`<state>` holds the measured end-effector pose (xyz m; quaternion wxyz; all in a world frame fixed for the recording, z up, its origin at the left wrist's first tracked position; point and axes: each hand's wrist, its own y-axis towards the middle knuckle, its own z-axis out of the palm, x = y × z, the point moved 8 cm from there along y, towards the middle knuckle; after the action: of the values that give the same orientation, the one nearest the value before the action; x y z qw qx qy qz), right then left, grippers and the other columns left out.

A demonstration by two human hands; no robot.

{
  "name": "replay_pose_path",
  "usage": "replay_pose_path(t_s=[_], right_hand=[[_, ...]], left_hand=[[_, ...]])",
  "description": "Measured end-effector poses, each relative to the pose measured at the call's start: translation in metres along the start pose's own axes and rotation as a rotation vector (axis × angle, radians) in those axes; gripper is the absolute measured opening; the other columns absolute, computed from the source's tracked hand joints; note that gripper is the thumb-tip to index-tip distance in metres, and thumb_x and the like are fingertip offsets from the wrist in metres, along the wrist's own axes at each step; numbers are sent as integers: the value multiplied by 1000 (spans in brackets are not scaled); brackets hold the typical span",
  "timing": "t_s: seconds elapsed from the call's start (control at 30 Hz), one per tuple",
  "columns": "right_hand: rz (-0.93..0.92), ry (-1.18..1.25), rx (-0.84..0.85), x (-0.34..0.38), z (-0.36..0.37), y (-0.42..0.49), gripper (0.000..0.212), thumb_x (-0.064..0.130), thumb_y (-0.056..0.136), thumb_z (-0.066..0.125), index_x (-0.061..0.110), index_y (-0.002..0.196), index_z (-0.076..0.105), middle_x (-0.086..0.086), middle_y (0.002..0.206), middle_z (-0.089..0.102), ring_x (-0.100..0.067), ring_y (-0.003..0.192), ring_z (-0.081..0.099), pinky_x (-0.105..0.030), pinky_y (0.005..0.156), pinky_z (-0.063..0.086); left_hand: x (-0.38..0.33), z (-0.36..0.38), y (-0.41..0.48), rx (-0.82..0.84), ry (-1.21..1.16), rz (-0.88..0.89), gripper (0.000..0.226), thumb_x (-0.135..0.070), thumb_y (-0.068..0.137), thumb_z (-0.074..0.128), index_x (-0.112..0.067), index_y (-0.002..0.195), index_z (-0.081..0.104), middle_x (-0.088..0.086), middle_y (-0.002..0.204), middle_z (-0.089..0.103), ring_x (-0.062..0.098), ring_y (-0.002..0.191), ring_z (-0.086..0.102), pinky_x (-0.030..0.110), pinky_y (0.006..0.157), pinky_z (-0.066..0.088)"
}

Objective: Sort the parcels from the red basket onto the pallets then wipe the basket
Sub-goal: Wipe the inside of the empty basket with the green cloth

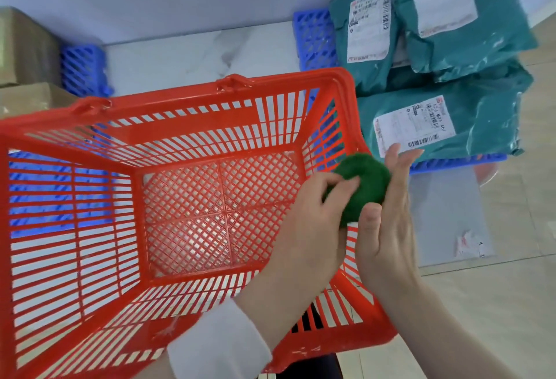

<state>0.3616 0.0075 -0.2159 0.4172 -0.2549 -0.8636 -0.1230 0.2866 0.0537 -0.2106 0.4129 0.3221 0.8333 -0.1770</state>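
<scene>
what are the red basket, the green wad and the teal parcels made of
Red basket: rigid moulded plastic, slightly glossy; slatted walls, lattice floor.
Green wad: fuzzy, matte, bunched up; looks like cloth or a scouring pad, can't tell which.
Teal parcels: thin plastic film mailers, wrinkled with soft sheen, paper labels stuck on.

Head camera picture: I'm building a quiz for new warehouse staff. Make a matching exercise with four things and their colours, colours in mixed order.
Things:
1. basket
2. cloth
3. parcels
4. pallet

Colours:
A. blue
B. teal
C. red
D. dark green

Pairs: 1-C, 2-D, 3-B, 4-A
</scene>
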Motion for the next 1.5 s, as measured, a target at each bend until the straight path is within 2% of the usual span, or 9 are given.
replay_pose_path(t_s=[0.17, 0.37, 0.57, 0.73, 0.87, 0.97, 1.17, 1.37, 1.5], right_hand=[[-28, 58, -92, 1, -11, -3, 84, 60, 92, 10, -6, 143, -1, -24, 154, 6, -24, 145, 5, -30, 118, 8], [-22, 46, -98, -1, -12, -4, 86, 60, 92, 11, -9, 143, 4, -25, 154, 6, -31, 145, 4, -40, 119, 8], [-4, 81, -79, 3, -12, -8, 79, 63, 89, 10, 6, 143, 2, -20, 154, 12, -31, 145, 8, -42, 118, 11], [89, 88, 13, 4, -18, -17, 83, 68, 86, 11, 13, 148, 16, 8, 153, 14, -12, 145, 7, -20, 116, 8], [288, 278, 36, 2, -31, -52, 48, 54, 87, 32, 37, 129, 47, 17, 136, 47, 0, 128, 40, -32, 111, 31], [400, 448, 43, 10, -34, -86, 26, 47, 90, 47, 40, 112, 59, 16, 124, 59, -4, 119, 52, -40, 106, 40], [547, 795, 283, 60, -9, -144, 47, 48, 75, 53, 18, 108, 66, -6, 115, 68, -21, 111, 61, -34, 92, 49], [659, 887, 301, 80, -1, -182, 29, 32, 74, 61, 9, 92, 61, -12, 97, 65, -24, 93, 62, -36, 80, 52], [823, 986, 236, 61, -2, -214, 29, 21, 92, 49, -2, 106, 59, -13, 105, 69, -25, 96, 65, -39, 78, 54]], left_hand=[[2, -5, 0, 76, 108, -12, 49, 2, 75, 60, -5, 123, 55, 15, 114, 55, 29, 107, 53, 42, 85, 50], [3, -13, 41, 19, 138, 5, 45, 1, 76, 60, -5, 120, 58, 16, 111, 56, 30, 108, 52, 39, 92, 43], [-3, 11, -21, 215, 43, 0, 41, -1, 76, 55, -11, 116, 60, 11, 102, 56, 27, 96, 53, 28, 76, 40], [1, 3, -37, 368, -17, -190, 42, -4, 75, 58, -17, 115, 58, 7, 103, 62, 21, 94, 57, 20, 75, 38], [5, -25, -64, 367, -449, -453, 35, -5, 82, 58, -29, 105, 48, -1, 82, 63, 14, 66, 63, 21, 59, 50], [3, -44, -96, 320, -864, -633, 24, -6, 87, 53, -28, 95, 55, 3, 87, 66, 16, 71, 67, 26, 61, 55], [-19, -62, -168, 398, -1447, -808, 34, -28, 78, 53, -12, 104, 66, 6, 99, 73, 17, 91, 70, 27, 70, 57], [-14, -77, -219, 417, -1367, -776, 54, -53, 80, 46, -15, 113, 66, 7, 119, 65, 20, 112, 61, 31, 82, 55], [0, -82, -246, 320, -1040, -741, 51, -49, 77, 51, -18, 117, 60, 1, 117, 66, 14, 106, 63, 35, 81, 56]])
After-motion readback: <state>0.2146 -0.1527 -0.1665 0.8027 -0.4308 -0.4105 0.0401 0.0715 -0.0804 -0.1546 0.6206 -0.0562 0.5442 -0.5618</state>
